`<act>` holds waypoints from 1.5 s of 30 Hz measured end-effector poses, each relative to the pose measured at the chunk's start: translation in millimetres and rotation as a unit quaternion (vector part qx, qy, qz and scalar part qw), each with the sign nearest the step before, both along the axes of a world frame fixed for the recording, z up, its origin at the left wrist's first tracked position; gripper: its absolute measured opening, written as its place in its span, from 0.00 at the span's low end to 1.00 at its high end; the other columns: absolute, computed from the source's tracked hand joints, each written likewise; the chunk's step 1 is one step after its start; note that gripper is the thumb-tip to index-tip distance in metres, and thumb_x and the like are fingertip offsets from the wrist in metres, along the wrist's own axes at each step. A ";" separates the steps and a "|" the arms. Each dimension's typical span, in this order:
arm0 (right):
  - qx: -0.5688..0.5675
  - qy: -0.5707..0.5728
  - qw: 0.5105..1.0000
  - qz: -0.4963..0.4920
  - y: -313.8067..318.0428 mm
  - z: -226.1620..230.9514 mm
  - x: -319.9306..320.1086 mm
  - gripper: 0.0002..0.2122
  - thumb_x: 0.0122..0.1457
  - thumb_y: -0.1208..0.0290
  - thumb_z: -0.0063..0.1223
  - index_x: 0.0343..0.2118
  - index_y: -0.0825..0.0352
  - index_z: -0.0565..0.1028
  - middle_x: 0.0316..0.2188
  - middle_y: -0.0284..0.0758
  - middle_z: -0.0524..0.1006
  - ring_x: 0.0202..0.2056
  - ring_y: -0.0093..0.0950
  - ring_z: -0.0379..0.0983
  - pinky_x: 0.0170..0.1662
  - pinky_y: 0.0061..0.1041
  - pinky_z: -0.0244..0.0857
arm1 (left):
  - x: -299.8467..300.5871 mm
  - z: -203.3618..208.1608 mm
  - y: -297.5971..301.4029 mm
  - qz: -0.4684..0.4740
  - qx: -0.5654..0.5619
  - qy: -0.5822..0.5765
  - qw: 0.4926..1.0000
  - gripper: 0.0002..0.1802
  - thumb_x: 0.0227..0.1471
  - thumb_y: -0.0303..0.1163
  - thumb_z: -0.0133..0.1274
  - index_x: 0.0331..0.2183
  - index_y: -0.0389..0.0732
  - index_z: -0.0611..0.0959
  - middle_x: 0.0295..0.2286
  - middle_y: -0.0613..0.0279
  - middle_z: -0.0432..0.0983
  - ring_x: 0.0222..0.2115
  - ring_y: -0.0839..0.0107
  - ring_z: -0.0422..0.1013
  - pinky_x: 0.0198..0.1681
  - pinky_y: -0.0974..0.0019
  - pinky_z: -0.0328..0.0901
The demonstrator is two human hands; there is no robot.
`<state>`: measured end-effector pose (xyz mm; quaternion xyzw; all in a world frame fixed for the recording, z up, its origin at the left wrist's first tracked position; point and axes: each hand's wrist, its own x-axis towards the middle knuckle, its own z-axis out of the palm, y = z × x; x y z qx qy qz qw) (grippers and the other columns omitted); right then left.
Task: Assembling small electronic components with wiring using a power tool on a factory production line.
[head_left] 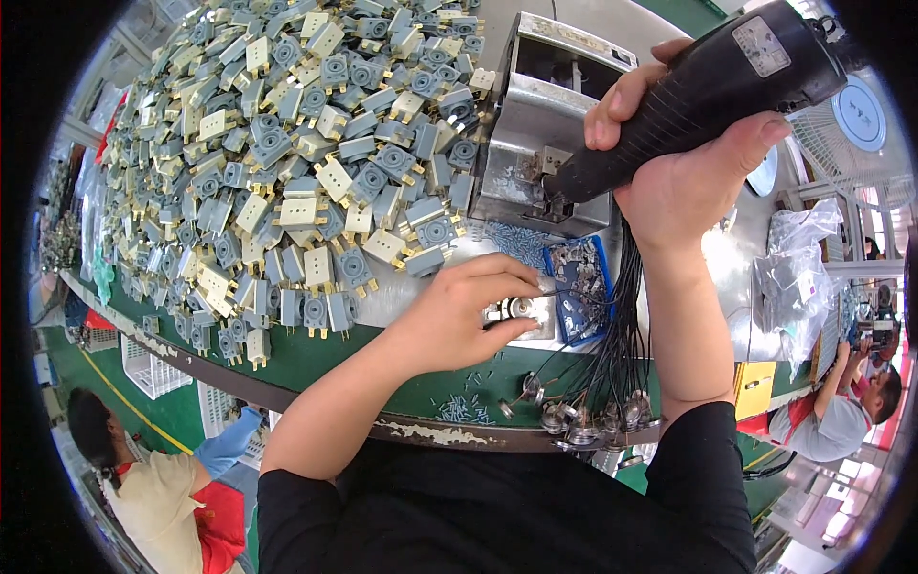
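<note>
My right hand [684, 172] is wrapped round a thick black electric screwdriver [703, 86]. The tool slants down to the left, its tip at the front of a metal screw feeder [545, 105]. My left hand [473, 311] closes its thumb and fingers round a small round metal part [516, 307] on a metal block [545, 320]. My fingers cover part of it. Right of that hand is a blue tray [601, 277] of small metal pieces. Loose screws [516, 241] lie between the feeder and the left hand.
A big heap of grey and cream switch-like parts with brass tabs [325, 182] covers the left. Black cables [626, 335] with round metal ends [583, 421] hang over the front edge. More screws [466, 408] lie on the green mat. Right are a plastic bag [798, 268] and a fan [858, 115].
</note>
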<state>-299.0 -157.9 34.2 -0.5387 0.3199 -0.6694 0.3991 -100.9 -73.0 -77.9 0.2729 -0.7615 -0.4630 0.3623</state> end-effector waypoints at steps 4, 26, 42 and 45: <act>0.005 0.052 0.999 -0.009 6.1 6.1 9.0 0.56 0.52 0.14 0.28 0.58 0.74 0.66 0.23 0.37 0.72 0.21 0.29 0.69 0.28 0.31 0.67 | 0.1 -0.1 1.1 0.011 -0.010 -0.002 1.000 0.16 0.46 0.25 0.70 0.39 0.35 0.86 0.43 0.51 0.82 0.46 0.54 0.80 0.51 0.58 0.73; 0.097 0.287 0.951 0.057 82.6 9.4 51.6 0.63 0.44 0.11 0.38 0.66 0.73 0.57 0.26 0.34 0.69 0.22 0.28 0.69 0.29 0.31 0.68 | 5.7 -4.0 3.0 0.014 0.011 -0.008 1.000 0.15 0.49 0.32 0.67 0.38 0.35 0.84 0.39 0.54 0.78 0.41 0.52 0.78 0.44 0.56 0.73; -0.021 0.015 0.950 0.310 69.5 -33.2 30.7 0.52 0.46 0.14 0.42 0.56 0.64 0.65 0.26 0.33 0.72 0.22 0.28 0.71 0.27 0.31 0.68 | 4.0 -6.9 3.2 0.018 0.020 0.003 1.000 0.16 0.47 0.31 0.68 0.39 0.37 0.84 0.39 0.52 0.78 0.42 0.48 0.76 0.46 0.52 0.72; -0.016 0.004 0.950 0.313 72.8 -34.2 34.4 0.52 0.46 0.14 0.42 0.56 0.64 0.65 0.25 0.33 0.71 0.22 0.27 0.71 0.27 0.31 0.68 | 5.1 -6.0 3.1 0.014 0.024 -0.013 1.000 0.17 0.47 0.31 0.68 0.39 0.36 0.84 0.39 0.53 0.78 0.42 0.48 0.76 0.46 0.52 0.72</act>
